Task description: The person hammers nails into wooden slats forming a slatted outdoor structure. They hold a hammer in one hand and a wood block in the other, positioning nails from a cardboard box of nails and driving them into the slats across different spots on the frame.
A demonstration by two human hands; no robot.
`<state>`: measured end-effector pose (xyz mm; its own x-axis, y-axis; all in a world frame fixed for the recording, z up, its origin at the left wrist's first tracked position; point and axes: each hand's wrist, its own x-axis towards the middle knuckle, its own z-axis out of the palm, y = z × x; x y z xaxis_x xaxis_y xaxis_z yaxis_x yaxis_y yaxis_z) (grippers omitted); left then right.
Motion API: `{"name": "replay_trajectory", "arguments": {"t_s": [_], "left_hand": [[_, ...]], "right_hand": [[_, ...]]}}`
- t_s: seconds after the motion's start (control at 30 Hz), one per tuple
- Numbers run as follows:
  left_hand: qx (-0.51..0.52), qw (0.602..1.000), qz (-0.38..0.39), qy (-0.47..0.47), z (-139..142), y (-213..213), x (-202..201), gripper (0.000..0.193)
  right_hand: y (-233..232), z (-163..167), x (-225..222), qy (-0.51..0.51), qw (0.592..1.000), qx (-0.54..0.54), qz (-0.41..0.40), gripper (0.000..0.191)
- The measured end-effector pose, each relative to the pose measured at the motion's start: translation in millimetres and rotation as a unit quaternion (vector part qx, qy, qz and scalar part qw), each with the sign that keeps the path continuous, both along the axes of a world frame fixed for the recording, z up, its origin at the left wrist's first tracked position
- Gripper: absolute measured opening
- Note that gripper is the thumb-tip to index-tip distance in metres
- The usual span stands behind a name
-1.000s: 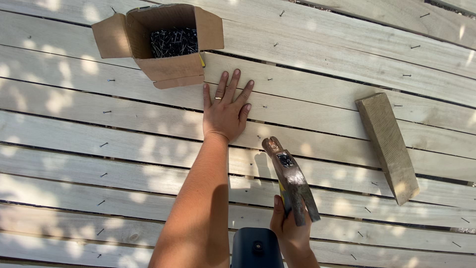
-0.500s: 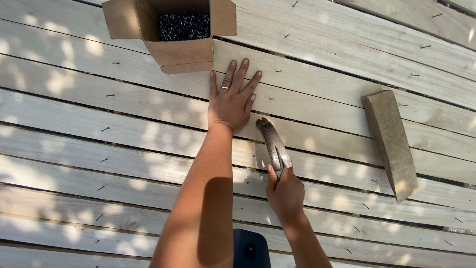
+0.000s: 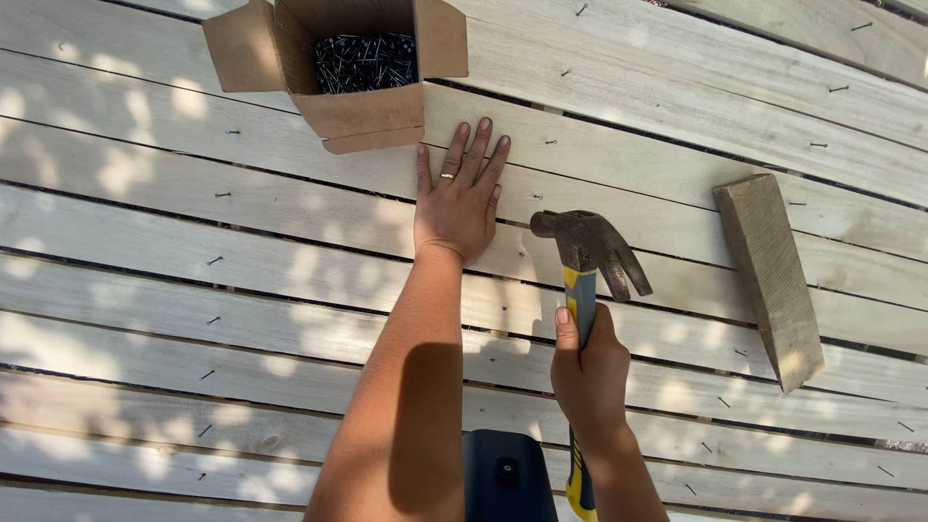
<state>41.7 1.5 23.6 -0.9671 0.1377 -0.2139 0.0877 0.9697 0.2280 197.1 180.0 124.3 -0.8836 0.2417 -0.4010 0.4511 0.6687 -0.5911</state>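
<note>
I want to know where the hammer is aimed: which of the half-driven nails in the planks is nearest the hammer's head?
The nail standing just above the hammer's head, right of the left hand; the other nails sit farther off.

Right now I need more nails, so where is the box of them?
In the head view the open cardboard box of dark nails sits on the planks at top centre-left, just above the fingertips of the flat left hand.

hammer [image 3: 588,253] swung from tilted to upright, head beside left hand [image 3: 458,198].
</note>
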Motion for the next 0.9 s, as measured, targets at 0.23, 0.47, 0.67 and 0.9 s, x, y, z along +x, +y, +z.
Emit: {"name": "replay_trajectory", "arguments": {"t_s": [0.23, 0.47, 0.67, 0.9], "left_hand": [[-0.010, 1.000, -0.001, -0.003, -1.0, 2.2, 1.8, 0.062], [-0.012, 1.000, 0.003, 0.007, -3.6, 0.1, 5.0, 0.061], [0.014, 1.000, 0.020, 0.007, -6.9, 1.9, 3.4, 0.062], [0.008, 0.999, 0.021, 0.032, -8.4, 0.8, 5.6, 0.062]], "right_hand": [[-6.9, 18.7, -12.7, 0.018, 0.997, 0.039, 0.062, 0.029], [-9.2, 45.8, -10.6, 0.200, 0.979, -0.022, 0.028, 0.030], [-13.4, 16.7, -4.3, -0.080, 0.990, 0.088, 0.070, 0.030], [-17.3, 20.2, -0.9, 0.120, 0.992, 0.006, 0.050, 0.038]]}}
